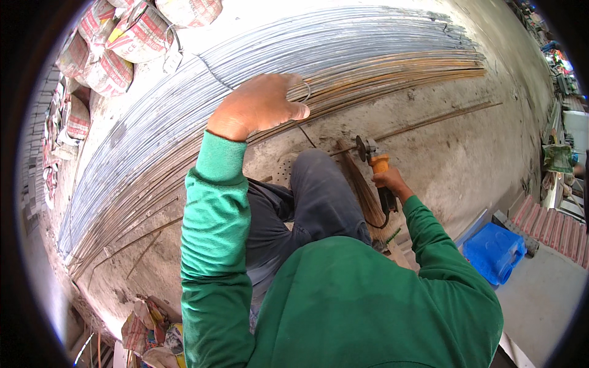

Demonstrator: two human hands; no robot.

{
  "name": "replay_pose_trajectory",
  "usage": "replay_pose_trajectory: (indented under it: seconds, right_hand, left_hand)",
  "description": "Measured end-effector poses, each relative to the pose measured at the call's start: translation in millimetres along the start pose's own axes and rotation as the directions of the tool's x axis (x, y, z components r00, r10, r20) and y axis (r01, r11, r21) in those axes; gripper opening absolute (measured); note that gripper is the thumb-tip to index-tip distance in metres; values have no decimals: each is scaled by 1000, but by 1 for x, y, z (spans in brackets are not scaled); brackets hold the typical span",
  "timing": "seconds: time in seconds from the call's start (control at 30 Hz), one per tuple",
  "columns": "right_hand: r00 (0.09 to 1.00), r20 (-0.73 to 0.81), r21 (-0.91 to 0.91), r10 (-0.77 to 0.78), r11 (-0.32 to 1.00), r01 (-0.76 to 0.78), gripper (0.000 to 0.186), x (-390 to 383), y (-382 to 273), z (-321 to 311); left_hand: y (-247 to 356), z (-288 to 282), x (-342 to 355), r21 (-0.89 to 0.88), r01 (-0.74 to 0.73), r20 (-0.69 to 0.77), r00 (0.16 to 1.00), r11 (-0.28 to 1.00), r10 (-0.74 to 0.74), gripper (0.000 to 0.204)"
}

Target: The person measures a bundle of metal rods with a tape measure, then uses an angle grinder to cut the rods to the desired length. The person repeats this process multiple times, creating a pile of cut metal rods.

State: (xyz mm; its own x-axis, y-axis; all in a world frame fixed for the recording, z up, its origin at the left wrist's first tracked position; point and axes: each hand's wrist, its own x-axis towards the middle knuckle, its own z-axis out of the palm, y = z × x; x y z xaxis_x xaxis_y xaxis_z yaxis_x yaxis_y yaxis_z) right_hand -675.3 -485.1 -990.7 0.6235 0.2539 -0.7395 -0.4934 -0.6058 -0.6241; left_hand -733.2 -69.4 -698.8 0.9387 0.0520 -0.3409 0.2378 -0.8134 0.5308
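My right hand (391, 181) is wrapped round an orange and black angle grinder (380, 163). The grinder's disc (362, 149) meets or nearly meets a thin steel bar (438, 119) at my right knee; exact contact cannot be made out. From the tool's rear a dark cord curves down toward my leg. My left hand (257, 104) is raised above a long bundle of steel rods (294, 49), thumb apart from the fingers. Some fingers are hidden behind the back of that hand. Near its fingertips shows a thin loop of wire or cord (308, 91).
Grey rods and rusty rods (417, 64) spread in an arc across the concrete floor (466, 147). Stuffed sacks (138, 37) are heaped at the far left. A bristle broom (362, 190) lies beside my right leg. To the right stands a blue plastic jug (494, 251).
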Motion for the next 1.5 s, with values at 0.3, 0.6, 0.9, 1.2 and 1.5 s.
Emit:
replay_pose_trajectory:
  seconds: [0.3, 0.6, 0.9, 1.2, 1.5]
  right_hand:
    - [1000, 6, -87, 1, 996, 0, 41, 8, 6, -3]
    - [997, 4, -80, 71, 994, -70, 42, 7, -1, 0]
    - [1000, 7, -77, 25, 997, -25, 40, 14, 8, 0]
    - [999, 4, -105, 41, 994, -40, 33, 23, 17, 0]
    - [1000, -11, -206, -22, 978, 19, 26, 28, 27, -3]
  left_hand:
    - [0, 5, 0, 40, 1, -15, 1000, 999, 0, 71]
    - [0, 5, -2, 45, -11, -23, 1000, 999, 12, 73]
    - [0, 2, -1, 28, -4, 17, 1000, 1000, 3, 72]
    - [-2, 3, 1, 15, 12, 25, 1000, 1000, -12, 72]
    - [0, 1, 2, 58, -32, 17, 999, 998, 31, 71]
